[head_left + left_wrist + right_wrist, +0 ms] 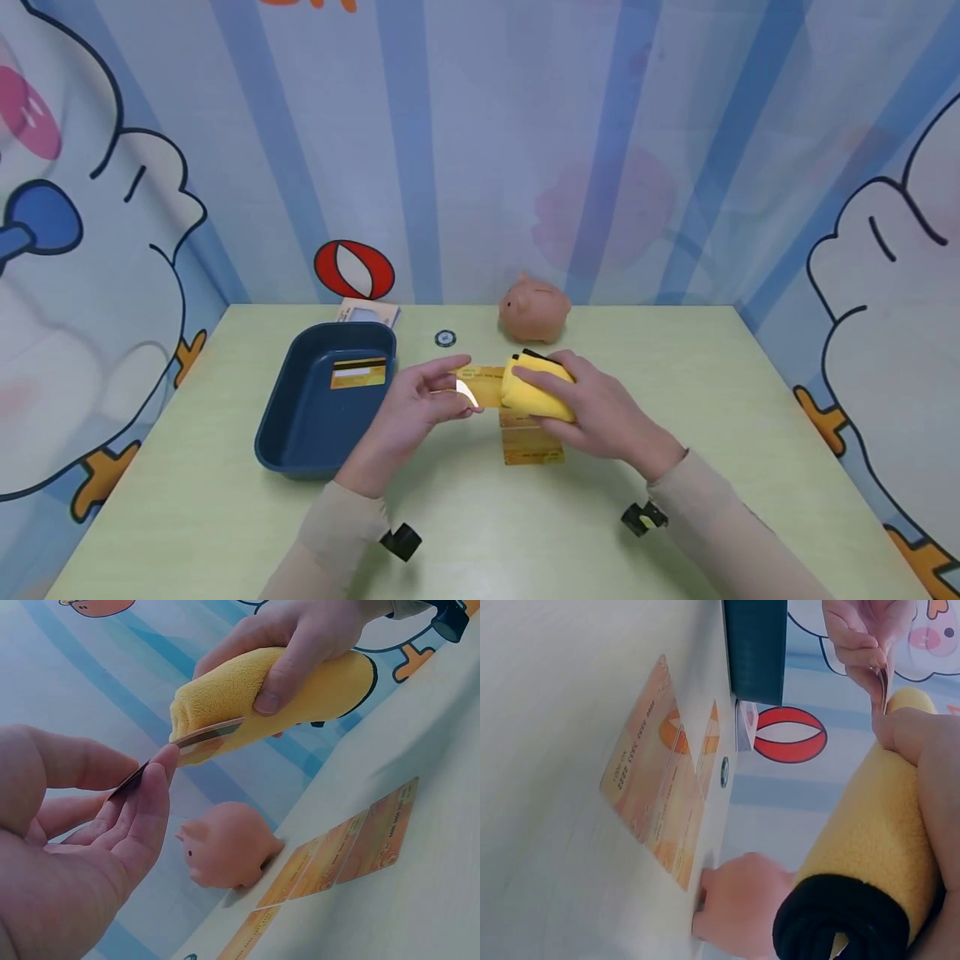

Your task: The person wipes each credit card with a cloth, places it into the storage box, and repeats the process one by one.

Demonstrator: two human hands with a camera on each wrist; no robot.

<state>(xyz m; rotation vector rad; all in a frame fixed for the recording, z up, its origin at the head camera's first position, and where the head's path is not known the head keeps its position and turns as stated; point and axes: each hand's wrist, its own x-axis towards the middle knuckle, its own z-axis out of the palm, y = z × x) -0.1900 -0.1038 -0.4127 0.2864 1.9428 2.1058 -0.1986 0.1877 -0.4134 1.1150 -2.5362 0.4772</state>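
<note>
1. Between both hands, head view: one glossy gold plastic card (487, 380), long axis left-right — left hand (420, 402) pinches its left end, right hand (606, 412) grips folded yellow plush cloth (538, 392) against its right. One navy plastic tray (311, 429), one black-striped gold card (358, 379) inside.
2. Left wrist: four flat orange-gold cards (328, 859), one pink piggy bank (234, 846).
3. Right wrist: one small round token (724, 772).

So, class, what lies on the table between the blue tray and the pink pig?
The head view shows a small round disc between the tray and the pig.
</note>
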